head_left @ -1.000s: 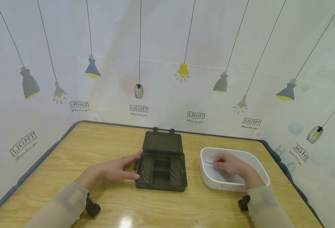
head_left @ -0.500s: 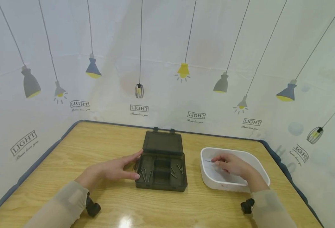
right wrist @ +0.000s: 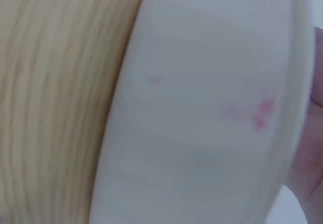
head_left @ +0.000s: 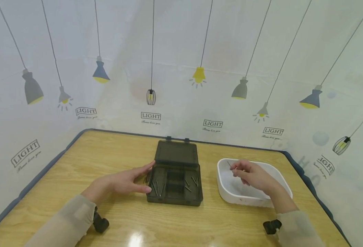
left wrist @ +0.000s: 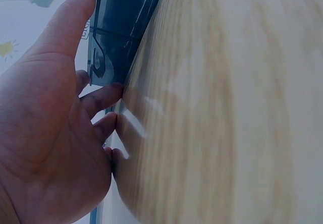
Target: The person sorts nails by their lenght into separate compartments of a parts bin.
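Over the white tray (head_left: 246, 201), my right hand (head_left: 254, 176) pinches a thin metal nail (head_left: 229, 165) between thumb and fingertips; the nail tilts upward past them. My left hand (head_left: 124, 181) rests at the left side of a dark see-through compartment box (head_left: 175, 200), its thumb at the near left corner and its forefinger stretched along to the back. Its lid (head_left: 176, 151) is folded back. Long nails (head_left: 157, 188) lie in the left compartment and several shorter ones (head_left: 187, 186) in the right. In the right wrist view, the tray's wall (right wrist: 202, 113) hides most of the hand.
The wooden table (head_left: 132, 219) ends at a dark blue edging (head_left: 231, 145) against a white curtain (head_left: 181, 41) printed with lamps. Black camera mounts (head_left: 100, 223) sit at both wrists. The tray stands to the right of the box.
My right hand has risen a little inside the tray and turned, so the nail has swung from nearly level to pointing upward. The left hand and the box stay put.
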`<state>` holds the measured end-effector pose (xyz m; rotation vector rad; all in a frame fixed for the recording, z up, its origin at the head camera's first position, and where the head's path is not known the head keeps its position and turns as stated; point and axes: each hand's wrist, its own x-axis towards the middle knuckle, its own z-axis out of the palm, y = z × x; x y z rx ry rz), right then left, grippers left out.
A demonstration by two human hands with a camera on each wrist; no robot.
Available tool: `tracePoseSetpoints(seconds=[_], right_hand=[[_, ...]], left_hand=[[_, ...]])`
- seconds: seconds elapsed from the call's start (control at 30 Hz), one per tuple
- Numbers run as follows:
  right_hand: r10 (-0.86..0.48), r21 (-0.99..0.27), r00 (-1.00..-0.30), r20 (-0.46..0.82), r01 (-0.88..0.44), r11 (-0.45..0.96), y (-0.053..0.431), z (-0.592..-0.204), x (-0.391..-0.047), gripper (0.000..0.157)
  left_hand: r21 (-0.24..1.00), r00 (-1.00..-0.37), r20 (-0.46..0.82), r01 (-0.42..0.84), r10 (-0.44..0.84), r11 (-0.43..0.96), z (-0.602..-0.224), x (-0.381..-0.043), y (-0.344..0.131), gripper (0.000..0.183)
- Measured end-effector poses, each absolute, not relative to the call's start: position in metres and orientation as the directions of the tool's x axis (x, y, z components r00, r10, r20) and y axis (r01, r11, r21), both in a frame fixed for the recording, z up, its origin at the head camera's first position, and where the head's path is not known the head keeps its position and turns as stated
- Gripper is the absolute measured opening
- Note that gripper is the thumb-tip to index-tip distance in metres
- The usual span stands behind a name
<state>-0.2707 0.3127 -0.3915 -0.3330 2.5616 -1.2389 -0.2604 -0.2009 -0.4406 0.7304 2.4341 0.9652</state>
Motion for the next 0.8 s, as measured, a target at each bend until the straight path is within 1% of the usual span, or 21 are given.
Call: tracePoseSetpoints(seconds=[0.17,0.33,0.53,0.8], right_hand=[[-0.347,-0.812,-0.933,-0.091,-0.133,0.568,0.301,-0.384,-0.266,0.033],[-0.351,-0.827,-0.934,-0.071,-0.142,0.544,0.285,-0.377,-0.263,0.033],[-0.368,-0.85,-0.928,-0.057,-0.148,0.506,0.261,-0.373,-0.262,0.031],[-0.428,-0.874,-0.902,-0.062,-0.158,0.46,0.218,-0.376,-0.26,0.021]], left_hand=[[0.718,-0.773,-0.193,0.309,0.605,0.624,-0.44,-0.261,-0.201,0.109],[0.719,-0.773,-0.199,0.302,0.602,0.626,-0.439,-0.261,-0.2,0.109],[0.717,-0.776,-0.197,0.303,0.599,0.628,-0.438,-0.26,-0.2,0.11],[0.716,-0.777,-0.192,0.308,0.6,0.627,-0.438,-0.259,-0.2,0.109]])
